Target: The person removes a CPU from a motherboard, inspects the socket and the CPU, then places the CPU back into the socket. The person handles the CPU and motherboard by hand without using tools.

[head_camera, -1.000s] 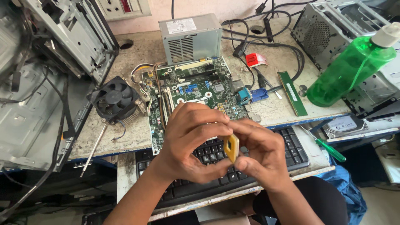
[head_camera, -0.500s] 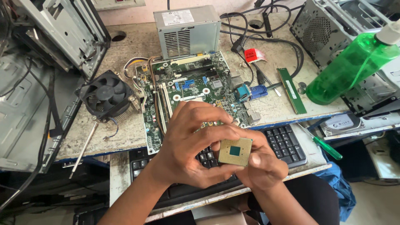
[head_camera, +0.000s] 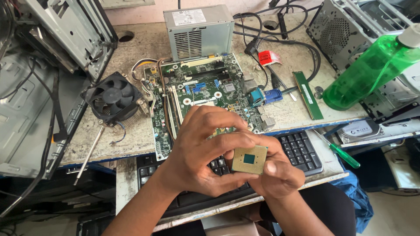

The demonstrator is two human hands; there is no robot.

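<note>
Hands at lower centre: our left hand [head_camera: 205, 150] and right hand [head_camera: 278, 172] pinch the square gold-and-green processor chip [head_camera: 249, 159] above the black keyboard [head_camera: 302, 150].

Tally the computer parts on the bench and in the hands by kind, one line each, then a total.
Processor chip, held by left hand and right hand: 1
Motherboard: 1
Cooler fan: 1
Power supply box: 1
Memory stick: 1
Keyboard: 1
Total: 6

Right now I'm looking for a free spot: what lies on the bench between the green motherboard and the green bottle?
In the head view, between the motherboard and the bottle lie a blue connector, black cables and a green memory stick.
</note>
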